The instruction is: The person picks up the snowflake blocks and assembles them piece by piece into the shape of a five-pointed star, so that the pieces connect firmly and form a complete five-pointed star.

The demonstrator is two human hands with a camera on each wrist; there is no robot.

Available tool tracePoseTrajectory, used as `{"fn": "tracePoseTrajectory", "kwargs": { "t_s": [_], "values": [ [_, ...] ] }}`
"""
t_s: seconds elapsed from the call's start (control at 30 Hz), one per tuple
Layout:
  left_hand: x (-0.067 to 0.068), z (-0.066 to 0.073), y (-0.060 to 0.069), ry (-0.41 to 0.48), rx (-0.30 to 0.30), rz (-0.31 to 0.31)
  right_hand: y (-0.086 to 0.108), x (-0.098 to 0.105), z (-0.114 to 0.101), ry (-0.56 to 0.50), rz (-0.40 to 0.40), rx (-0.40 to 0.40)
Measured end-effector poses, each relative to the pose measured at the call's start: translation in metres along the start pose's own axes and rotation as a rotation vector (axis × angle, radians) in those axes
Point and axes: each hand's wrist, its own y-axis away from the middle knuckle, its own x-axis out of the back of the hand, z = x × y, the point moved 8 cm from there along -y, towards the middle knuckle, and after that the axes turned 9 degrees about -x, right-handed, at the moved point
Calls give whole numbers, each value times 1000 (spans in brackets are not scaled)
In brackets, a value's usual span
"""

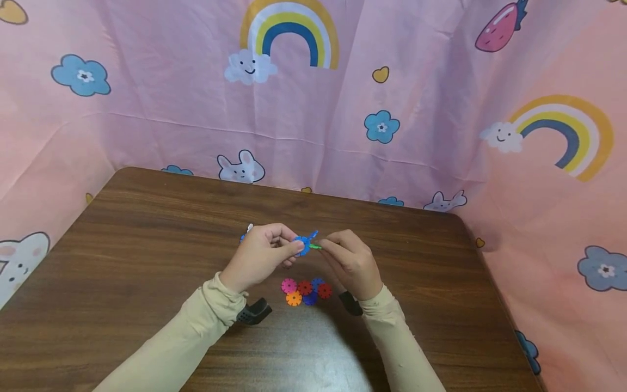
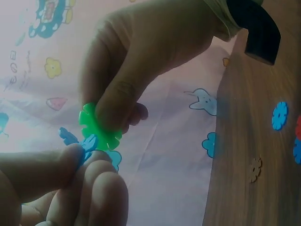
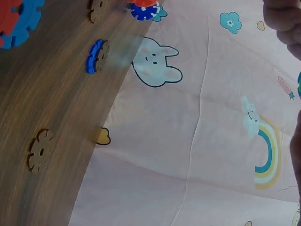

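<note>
Out in front, above the table, my left hand (image 1: 259, 255) pinches slotted blue plastic discs (image 2: 88, 144) between thumb and fingers; they sit at an angle to each other. My right hand (image 1: 356, 262) pinches a slotted green disc (image 2: 96, 129). The green disc's lower edge meets the blue pieces in the left wrist view; whether they interlock I cannot tell. A small cluster of discs lies below the hands, among them a pink disc (image 1: 288, 285), an orange disc (image 1: 293, 299) and a red disc (image 1: 325, 291). At the right wrist view's right edge, both hands are mostly cut off.
Brown wooden tabletop (image 1: 147, 272) lies under the hands. Behind my left hand a white and blue piece (image 1: 249, 227) partly shows. Brown discs (image 3: 36, 157) and a blue disc (image 2: 279, 109) lie on the wood. A patterned pink cloth (image 1: 196, 98) hangs around the table.
</note>
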Motion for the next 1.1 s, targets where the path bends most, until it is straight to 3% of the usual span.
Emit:
{"fn": "tracePoseTrajectory", "kwargs": {
  "t_s": [0.17,0.43,0.77,0.93,1.1],
  "values": [
    [-3,3,0,59,18,-18,-1,1,1,-49,11,-38],
    [-7,-4,1,244,87,-69,1,-6,14,-336,-57,-242],
    [-4,-8,4,371,147,-92,0,-5,14,-412,-72,-229],
    [9,-6,3,369,135,-44,0,4,27,-426,-44,-324],
    [3,-2,2,322,131,-59,-1,2,26,-457,-80,-323]
  ]
}}
